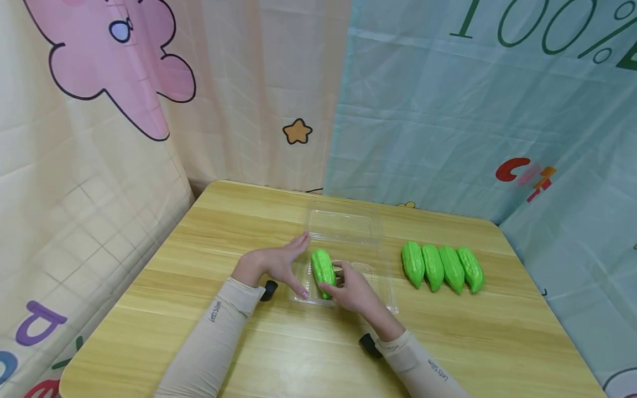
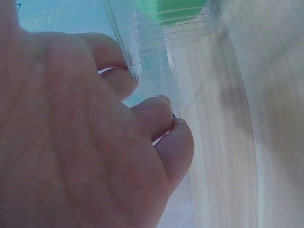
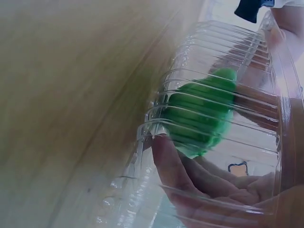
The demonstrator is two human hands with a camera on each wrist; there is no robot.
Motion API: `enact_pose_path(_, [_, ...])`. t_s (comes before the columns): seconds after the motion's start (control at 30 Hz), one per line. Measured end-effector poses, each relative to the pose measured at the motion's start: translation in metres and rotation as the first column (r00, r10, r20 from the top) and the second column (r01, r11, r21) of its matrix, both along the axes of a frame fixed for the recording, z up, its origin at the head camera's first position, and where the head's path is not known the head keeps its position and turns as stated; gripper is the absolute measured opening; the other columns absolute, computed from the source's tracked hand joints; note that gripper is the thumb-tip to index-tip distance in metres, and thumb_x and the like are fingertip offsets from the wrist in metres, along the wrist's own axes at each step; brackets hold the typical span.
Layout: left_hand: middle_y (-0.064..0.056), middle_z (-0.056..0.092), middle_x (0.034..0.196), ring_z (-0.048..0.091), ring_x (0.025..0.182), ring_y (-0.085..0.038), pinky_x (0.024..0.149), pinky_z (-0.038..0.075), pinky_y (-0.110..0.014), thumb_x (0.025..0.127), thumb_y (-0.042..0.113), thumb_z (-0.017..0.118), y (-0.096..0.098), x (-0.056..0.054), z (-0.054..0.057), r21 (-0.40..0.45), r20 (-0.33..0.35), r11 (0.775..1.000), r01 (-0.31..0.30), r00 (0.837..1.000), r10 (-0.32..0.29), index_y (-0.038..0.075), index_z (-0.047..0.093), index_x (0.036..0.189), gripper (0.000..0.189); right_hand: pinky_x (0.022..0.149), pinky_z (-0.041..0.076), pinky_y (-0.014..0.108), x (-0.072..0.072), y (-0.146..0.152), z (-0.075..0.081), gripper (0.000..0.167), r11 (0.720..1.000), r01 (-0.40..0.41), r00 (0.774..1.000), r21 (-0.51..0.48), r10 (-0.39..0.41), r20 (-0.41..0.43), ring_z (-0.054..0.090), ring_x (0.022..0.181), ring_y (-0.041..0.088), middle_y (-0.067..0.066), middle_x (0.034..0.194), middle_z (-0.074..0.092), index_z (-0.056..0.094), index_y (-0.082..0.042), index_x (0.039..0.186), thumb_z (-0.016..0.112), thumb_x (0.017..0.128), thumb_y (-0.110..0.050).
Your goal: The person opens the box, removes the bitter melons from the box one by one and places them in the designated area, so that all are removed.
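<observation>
A bright green, bumpy bitter melon [image 1: 323, 271] lies lengthwise in the left part of a clear plastic clamshell box [image 1: 370, 276]. My right hand [image 1: 350, 287] reaches into the box and holds this melon between thumb and fingers. Through the ribbed clear wall, the right wrist view shows the melon [image 3: 202, 111] with right-hand fingers [image 3: 173, 166] beside it. My left hand [image 1: 278, 262] spans the box's left side, thumb by the front corner and extended fingers toward the back. In the left wrist view, left fingertips [image 2: 126, 83] are right at the clear rim.
The box's clear lid [image 1: 343, 224] lies folded open behind its base. To the right, several more green bitter melons [image 1: 443, 268] lie in a row on the wooden table [image 1: 298, 354]. Printed curtains [image 1: 423, 110] hang around the table's back and sides.
</observation>
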State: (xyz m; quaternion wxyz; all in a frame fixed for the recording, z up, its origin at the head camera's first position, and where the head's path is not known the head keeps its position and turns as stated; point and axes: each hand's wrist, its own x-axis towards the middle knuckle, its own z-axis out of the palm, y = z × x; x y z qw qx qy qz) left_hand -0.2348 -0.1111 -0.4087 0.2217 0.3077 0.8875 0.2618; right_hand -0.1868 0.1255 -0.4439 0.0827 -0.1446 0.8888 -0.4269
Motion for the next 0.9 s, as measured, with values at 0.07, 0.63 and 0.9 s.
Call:
enact_pose_path(0.07, [-0.013,-0.017,0.166,-0.010,0.151,-0.026,0.121,0.007,-0.045,0.068,0.054,0.090,0.000,0.000,0.000,0.001,-0.002,1.000,0.002,1.000,-0.002,0.003,-0.008,0.160,0.143,0.081,0.059,0.039,0.000,0.001,-0.001,0.064,1.000,0.002,1.000,-0.007,-0.002,-0.005,0.066,0.103,0.032,0.022,0.121,0.065,0.045,0.006,0.141,0.076,0.092,-0.023])
enact_pose_path(0.63, [-0.009,-0.020,0.165,-0.013,0.150,-0.024,0.121,0.007,-0.045,0.066,0.058,0.089,0.000,-0.001,-0.002,-0.009,0.017,1.000,-0.010,1.000,0.010,0.007,-0.010,0.160,0.145,0.079,0.060,0.041,0.001,0.006,0.012,0.055,0.993,0.024,1.000,-0.119,-0.026,-0.015,0.064,0.105,0.038,0.025,0.134,0.058,0.049,-0.002,0.141,0.073,0.093,-0.015])
enact_pose_path(0.9, [-0.012,-0.020,0.166,-0.013,0.151,-0.026,0.121,0.006,-0.045,0.066,0.056,0.089,0.001,0.001,0.000,-0.003,0.014,1.000,-0.012,1.000,0.012,0.005,-0.011,0.159,0.146,0.077,0.060,0.041,-0.002,0.016,0.026,0.053,0.971,0.080,0.996,-0.225,-0.088,-0.025,0.063,0.109,0.039,0.024,0.136,0.055,0.050,-0.005,0.141,0.073,0.093,-0.012])
